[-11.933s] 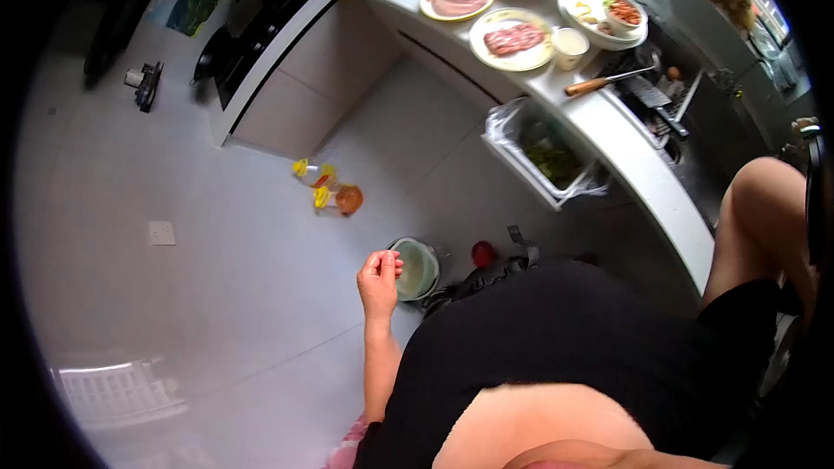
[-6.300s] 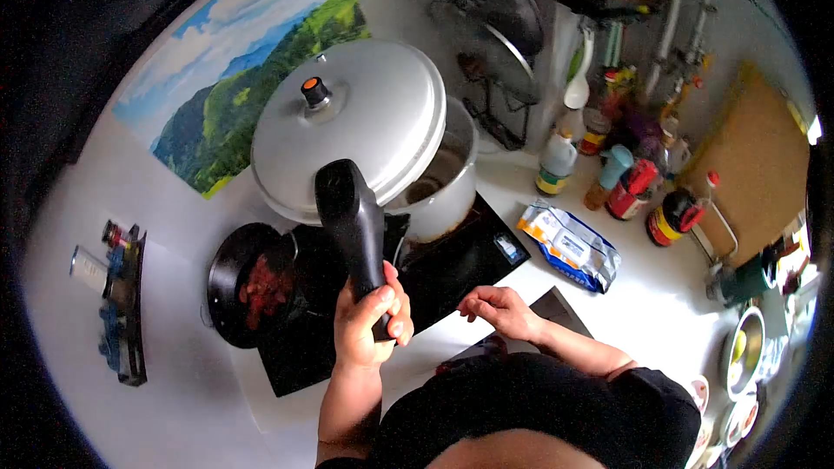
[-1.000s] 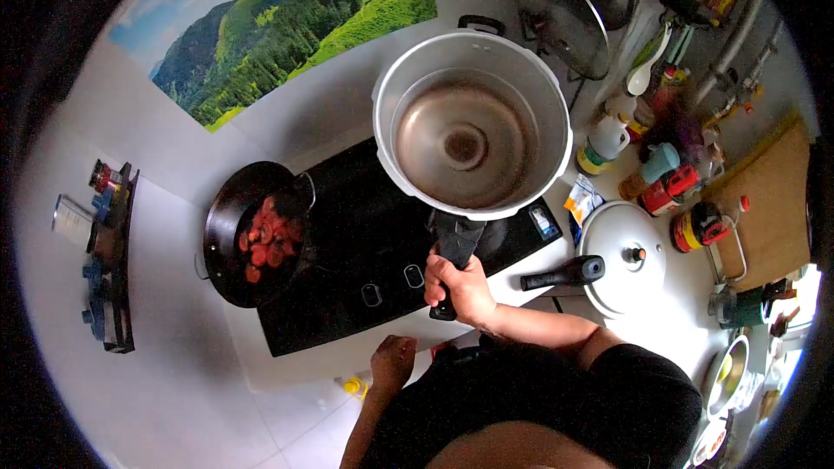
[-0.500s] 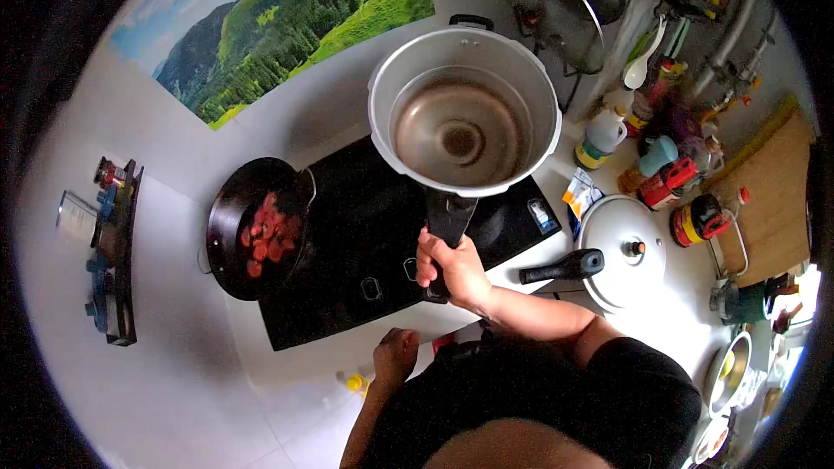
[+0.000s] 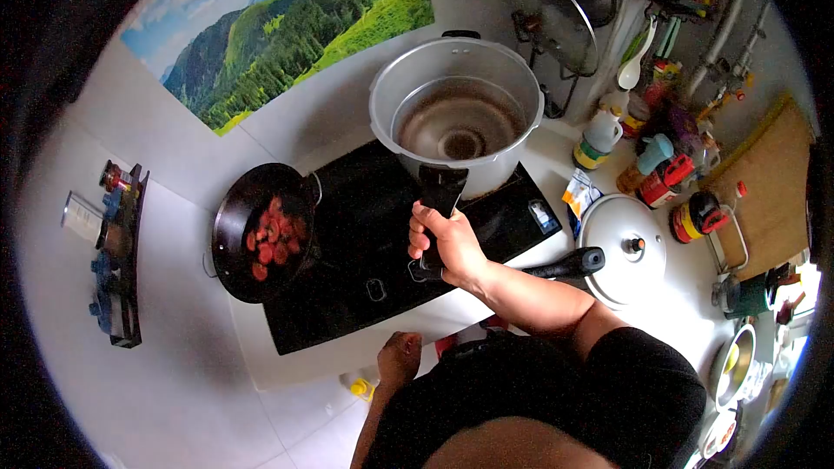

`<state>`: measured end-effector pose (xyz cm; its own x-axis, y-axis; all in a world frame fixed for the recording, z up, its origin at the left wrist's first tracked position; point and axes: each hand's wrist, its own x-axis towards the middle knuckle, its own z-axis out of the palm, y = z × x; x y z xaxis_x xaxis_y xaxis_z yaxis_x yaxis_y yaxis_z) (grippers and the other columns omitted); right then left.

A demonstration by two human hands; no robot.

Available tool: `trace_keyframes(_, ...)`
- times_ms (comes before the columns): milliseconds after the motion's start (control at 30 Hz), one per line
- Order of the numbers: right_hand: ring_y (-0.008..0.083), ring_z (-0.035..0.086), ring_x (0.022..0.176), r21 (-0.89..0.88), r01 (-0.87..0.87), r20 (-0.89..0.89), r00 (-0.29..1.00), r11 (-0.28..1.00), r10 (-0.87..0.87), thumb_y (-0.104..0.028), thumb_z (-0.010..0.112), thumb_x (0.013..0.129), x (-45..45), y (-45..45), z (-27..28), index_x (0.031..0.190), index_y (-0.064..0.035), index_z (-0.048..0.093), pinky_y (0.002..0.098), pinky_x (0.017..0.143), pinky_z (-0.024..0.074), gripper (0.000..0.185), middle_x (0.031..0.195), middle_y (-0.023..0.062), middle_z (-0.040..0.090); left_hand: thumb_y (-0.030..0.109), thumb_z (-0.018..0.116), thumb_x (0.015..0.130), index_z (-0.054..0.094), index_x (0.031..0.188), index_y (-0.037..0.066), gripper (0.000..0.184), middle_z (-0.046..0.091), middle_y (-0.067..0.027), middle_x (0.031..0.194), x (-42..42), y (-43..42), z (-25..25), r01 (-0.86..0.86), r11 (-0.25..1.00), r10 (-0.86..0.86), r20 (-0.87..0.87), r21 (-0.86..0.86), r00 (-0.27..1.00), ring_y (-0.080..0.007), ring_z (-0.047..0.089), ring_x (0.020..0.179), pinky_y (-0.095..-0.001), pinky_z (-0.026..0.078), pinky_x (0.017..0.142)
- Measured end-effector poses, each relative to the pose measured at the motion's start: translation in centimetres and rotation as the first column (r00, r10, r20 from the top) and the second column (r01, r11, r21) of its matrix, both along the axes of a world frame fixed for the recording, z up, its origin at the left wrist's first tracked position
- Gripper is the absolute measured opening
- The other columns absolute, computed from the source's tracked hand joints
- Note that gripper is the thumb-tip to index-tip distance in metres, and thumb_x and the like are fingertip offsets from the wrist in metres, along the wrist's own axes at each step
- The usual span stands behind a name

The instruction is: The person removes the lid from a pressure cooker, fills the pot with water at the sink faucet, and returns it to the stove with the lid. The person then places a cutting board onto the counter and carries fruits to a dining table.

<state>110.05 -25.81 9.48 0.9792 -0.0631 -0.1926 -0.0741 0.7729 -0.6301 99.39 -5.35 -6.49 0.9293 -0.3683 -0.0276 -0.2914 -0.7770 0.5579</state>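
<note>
My right hand [image 5: 452, 245] is wrapped round the black handle of a large silver pot [image 5: 460, 108], which sits at or just over the back right of the black cooktop [image 5: 347, 269]. Clear liquid shows inside the pot, above a darkened bottom. Near the counter's front edge is my left hand [image 5: 400, 356], its fingers curled; whether anything is inside them is hidden. A dark wok [image 5: 234, 239] with red pieces of food [image 5: 278, 239] stands at the left. The silver pot lid [image 5: 612, 269] lies on the counter at the right, its black handle pointing left.
Behind the lid are a wipes packet [image 5: 580, 193], a white-capped bottle [image 5: 599, 139] and red-capped bottles [image 5: 695, 219]. Dark lids [image 5: 565, 9] hang at the back wall. A metal bowl [image 5: 734, 365] stands far right. A small shelf [image 5: 130, 256] is on the left wall.
Earlier, my left hand held the lid over the pot; now the lid lies on the counter. My right hand has taken the pot's handle, and the pot has come down lower over the cooktop.
</note>
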Motion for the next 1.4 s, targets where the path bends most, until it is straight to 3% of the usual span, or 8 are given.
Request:
trace_keyframes(467,0.0101,0.039,0.049,-0.001,0.013,-0.002,1.0,1.0,-0.013,-0.013,0.049,0.088,0.4,-0.4,0.3,0.072,-0.0074,0.043,0.0267,0.046,0.0378,0.018,0.061,-0.0004,0.041,0.02,0.057,0.082,0.06,0.08,0.007,0.013,0.057,-0.0107,0.071,0.3,0.2,-0.9,0.0,0.999,0.0,0.004,-0.043,1.0,-0.0292,0.057,0.066,-0.0383,0.046,0.057)
trace_keyframes(733,0.0101,0.038,0.048,-0.014,-0.034,-0.007,0.999,0.999,0.034,-0.013,0.049,0.088,0.4,-1.0,-0.2,0.071,-0.0076,0.044,0.026,0.045,0.0368,0.019,0.06,-0.0005,0.04,0.023,0.054,0.083,0.059,0.082,0.005,0.018,0.058,-0.012,0.077,0.6,1.1,-2.9,0.149,0.989,-0.151,0.12,0.021,0.981,-0.0326,0.057,0.071,-0.0409,0.046,0.061)
trace_keyframes(967,0.0112,0.042,0.048,-0.09,-0.082,0.019,0.996,0.993,0.084,-0.017,0.049,0.088,0.4,-1.4,-0.6,0.069,-0.0071,0.044,0.0258,0.047,0.0393,0.022,0.059,0.0008,0.044,0.024,0.054,0.083,0.059,0.082,0.005,0.019,0.058,-0.0127,0.08,0.4,0.2,-0.7,0.095,0.995,-0.095,-0.005,0.042,0.995,-0.0325,0.057,0.075,-0.0403,0.046,0.063)
trace_keyframes(1033,0.012,0.046,0.052,-0.039,-0.051,-0.021,0.999,0.998,0.05,-0.018,0.049,0.088,0.4,-1.3,-0.6,0.076,-0.0055,0.048,0.0271,0.05,0.0428,0.018,0.062,0.0018,0.047,0.023,0.055,0.083,0.059,0.082,0.006,0.018,0.059,-0.012,0.08,0.5,-0.4,0.8,0.027,0.992,-0.027,-0.002,-0.12,1.0,-0.0321,0.058,0.073,-0.0402,0.046,0.063)
trace_keyframes(1100,0.0168,0.055,0.064,0.045,-0.115,-0.028,0.993,0.992,0.116,-0.03,0.052,0.087,0.0,-2.0,-0.9,0.099,-0.004,0.051,0.0302,0.06,0.0482,0.029,0.077,0.0059,0.056,0.023,0.056,0.082,0.059,0.083,0.007,0.017,0.059,-0.0108,0.078,1.1,-0.4,0.3,0.032,0.998,-0.031,0.033,-0.049,0.999,-0.0315,0.058,0.071,-0.0399,0.047,0.061)
trace_keyframes(1200,0.0205,0.058,0.072,0.057,-0.154,-0.053,0.986,0.986,0.157,-0.046,0.047,0.086,-1.9,-2.7,-1.4,0.1,-0.0054,0.051,0.0341,0.069,0.0478,0.043,0.083,0.0084,0.058,0.028,0.056,0.082,0.057,0.083,0.007,0.021,0.059,-0.0108,0.076,3.4,-1.5,1.0,0.025,0.983,-0.018,0.037,-0.179,0.999,-0.0318,0.058,0.069,-0.0413,0.046,0.06)
trace_keyframes(1300,0.0212,0.058,0.075,0.03,-0.371,-0.11,0.922,0.928,0.372,-0.062,0.033,0.085,-5.2,-4.8,-5.7,0.102,-0.008,0.052,0.0341,0.07,0.045,0.06,0.084,0.0087,0.058,0.042,0.053,0.083,0.055,0.084,0.005,0.037,0.062,-0.0148,0.077,7.5,-3.6,2.8,-0.129,0.992,0.13,-0.151,0.012,0.98,-0.0338,0.061,0.076,-0.0443,0.047,0.063)
trace_keyframes(1400,0.0177,0.057,0.069,-0.303,-0.44,-0.318,0.883,0.845,0.346,-0.044,0.043,0.09,-10.0,-6.8,-10.0,0.1,-0.005,0.053,0.0301,0.062,0.0465,0.041,0.081,0.0076,0.058,0.049,0.048,0.083,0.061,0.085,0.003,0.048,0.063,-0.0189,0.082,11.9,-5.5,3.0,0.051,0.932,0.024,-0.2,0.358,0.979,-0.0366,0.06,0.081,-0.0451,0.047,0.069)
